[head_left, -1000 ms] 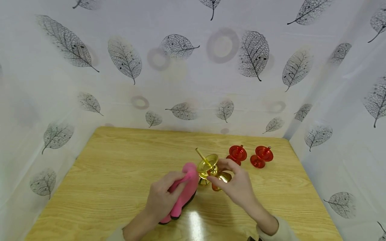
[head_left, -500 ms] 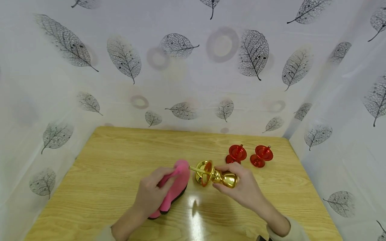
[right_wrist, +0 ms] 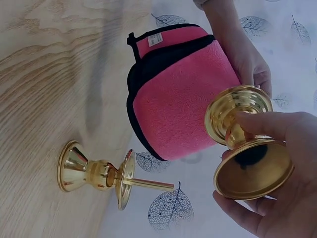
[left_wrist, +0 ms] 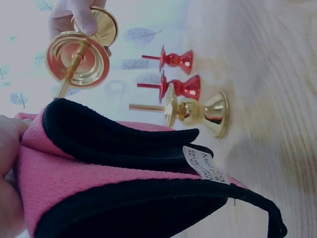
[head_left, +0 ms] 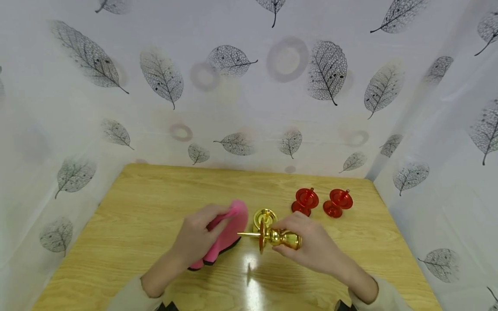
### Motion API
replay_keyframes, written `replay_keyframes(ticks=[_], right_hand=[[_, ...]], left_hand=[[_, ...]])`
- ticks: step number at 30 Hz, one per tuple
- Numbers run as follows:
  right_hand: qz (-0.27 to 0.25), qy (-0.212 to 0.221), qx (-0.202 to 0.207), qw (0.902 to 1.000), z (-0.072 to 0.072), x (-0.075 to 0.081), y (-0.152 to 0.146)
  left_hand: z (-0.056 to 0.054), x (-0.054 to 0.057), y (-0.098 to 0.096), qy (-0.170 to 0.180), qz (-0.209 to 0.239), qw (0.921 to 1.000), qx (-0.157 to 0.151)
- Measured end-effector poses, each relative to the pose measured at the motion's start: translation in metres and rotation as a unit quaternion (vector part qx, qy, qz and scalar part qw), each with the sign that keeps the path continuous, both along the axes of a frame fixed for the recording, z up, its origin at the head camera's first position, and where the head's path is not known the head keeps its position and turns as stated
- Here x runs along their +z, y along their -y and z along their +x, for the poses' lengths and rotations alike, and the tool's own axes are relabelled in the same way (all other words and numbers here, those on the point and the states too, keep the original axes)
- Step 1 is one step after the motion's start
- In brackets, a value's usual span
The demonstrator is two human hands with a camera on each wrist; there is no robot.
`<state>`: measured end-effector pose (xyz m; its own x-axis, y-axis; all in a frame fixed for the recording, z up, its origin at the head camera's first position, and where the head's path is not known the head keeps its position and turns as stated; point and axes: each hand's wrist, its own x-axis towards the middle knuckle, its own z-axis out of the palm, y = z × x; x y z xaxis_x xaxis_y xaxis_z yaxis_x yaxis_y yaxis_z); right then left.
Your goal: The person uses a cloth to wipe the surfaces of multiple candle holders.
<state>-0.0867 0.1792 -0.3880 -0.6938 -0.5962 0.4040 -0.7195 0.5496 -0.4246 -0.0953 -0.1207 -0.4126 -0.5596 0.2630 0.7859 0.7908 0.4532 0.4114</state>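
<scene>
My left hand [head_left: 199, 231] pinches a folded pink cloth [head_left: 236, 221] with black edging, lifted above the table. A white label [left_wrist: 203, 163] is sewn to its edge in the left wrist view. With thumb and fingers, my right hand [head_left: 313, 244] grips a shiny gold candlestick [head_left: 275, 237] by its waist. That candlestick lies sideways in the air, its thin spike pointing left toward the cloth. In the right wrist view its hollow base [right_wrist: 255, 173] faces the camera. A second gold candlestick [right_wrist: 101, 173] stands upright on the table, partly hidden in the head view behind the held one.
Two red candlesticks, a left one [head_left: 306, 199] and a right one [head_left: 337, 203], stand upright toward the back right of the wooden table [head_left: 167, 190]. A white curtain [head_left: 249, 99] with a leaf print surrounds the table's back and sides.
My right hand has turned the gold candlestick from tilted upright to level, its spike swinging down to the left. My left hand has shifted slightly left and away with the cloth.
</scene>
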Motion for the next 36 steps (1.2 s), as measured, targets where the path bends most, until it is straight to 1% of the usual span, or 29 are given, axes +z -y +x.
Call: replay_keyframes(ticks=[4,7,13,17,20,23,27,30,33,36], right_hand=[[0.027,-0.019,0.018,0.9993,0.001,-0.001,0.003],[0.036,-0.034,0.040,0.9980,0.000,-0.002,0.005],[0.038,-0.075,0.072,0.9939,-0.003,-0.005,0.006],[0.035,-0.081,0.086,0.9924,-0.005,-0.006,0.006],[0.030,-0.087,0.100,0.9907,-0.008,-0.007,0.005],[0.025,-0.100,0.114,0.9882,-0.010,-0.007,0.005],[0.031,-0.139,0.127,0.9816,-0.012,-0.006,0.007],[0.039,-0.167,0.129,0.9767,-0.015,-0.006,0.009],[0.043,-0.164,0.121,0.9781,-0.017,-0.008,0.010],[0.042,-0.137,0.108,0.9838,-0.018,-0.010,0.009]], left_hand=[[-0.001,0.002,-0.006,0.004,-0.016,0.9997,-0.017],[-0.002,0.003,-0.009,0.007,-0.032,0.9990,-0.032],[-0.001,0.007,-0.015,0.016,-0.076,0.9949,-0.064],[-0.001,0.008,-0.016,0.024,-0.099,0.9912,-0.085],[-0.001,0.008,-0.016,0.013,-0.116,0.9885,-0.095],[-0.001,0.009,-0.016,-0.010,-0.149,0.9842,-0.095],[0.000,0.013,-0.016,-0.031,-0.190,0.9766,-0.096],[0.001,0.014,-0.017,-0.030,-0.203,0.9725,-0.111],[0.002,0.014,-0.018,-0.025,-0.210,0.9692,-0.125],[0.003,0.014,-0.019,-0.031,-0.220,0.9666,-0.128]])
